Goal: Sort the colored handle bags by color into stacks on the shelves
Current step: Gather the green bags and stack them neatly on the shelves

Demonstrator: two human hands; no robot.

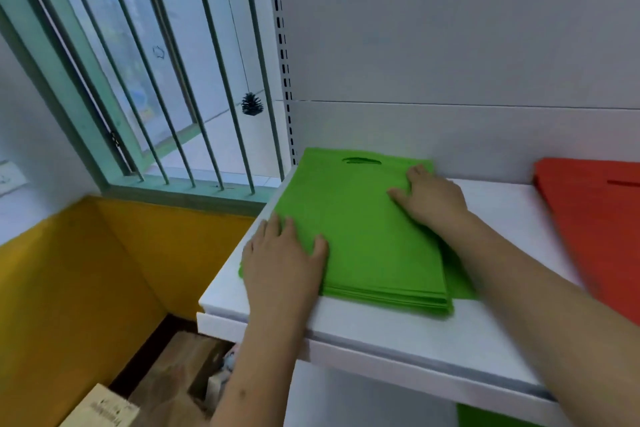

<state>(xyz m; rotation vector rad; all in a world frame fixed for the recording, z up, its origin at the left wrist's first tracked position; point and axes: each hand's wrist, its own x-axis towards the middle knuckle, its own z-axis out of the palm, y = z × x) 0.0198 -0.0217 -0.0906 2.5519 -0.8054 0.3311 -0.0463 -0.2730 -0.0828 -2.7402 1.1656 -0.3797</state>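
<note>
Head view puts my left hand (282,255) flat on the near left edge of the stack of flat green non-woven handle bags (360,232), fingers straight and spread, thumb lying on top of the fabric, palm partly on the white shelf board (398,333) beside it. It clamps nothing; it only presses. My right hand (431,198) lies further back on the right side of the same stack, also flat, fingers pointing toward the die-cut handle slot near the back wall, pressing down with nothing in its fingers. Both forearms reach in from below, the right one crossing over the stack's right edge.

The stack sits at the left end of the shelf, its left side close to the shelf's edge. 1 green bag low in the pile pokes out to the right under my forearm, so the pile is not square yet.

My worry is that edge: if my left hand pushes inward unevenly, the slippery layers could fan out, and any nudge the other way could send bags off the left end toward the yellow-walled corner (104,270) below. Dragging my right forearm back could also pull the loose lower bag further out.

A stack of flat red handle bags (595,218) lies well apart at the right, and a green patch (485,416) shows on the level below.
</note>
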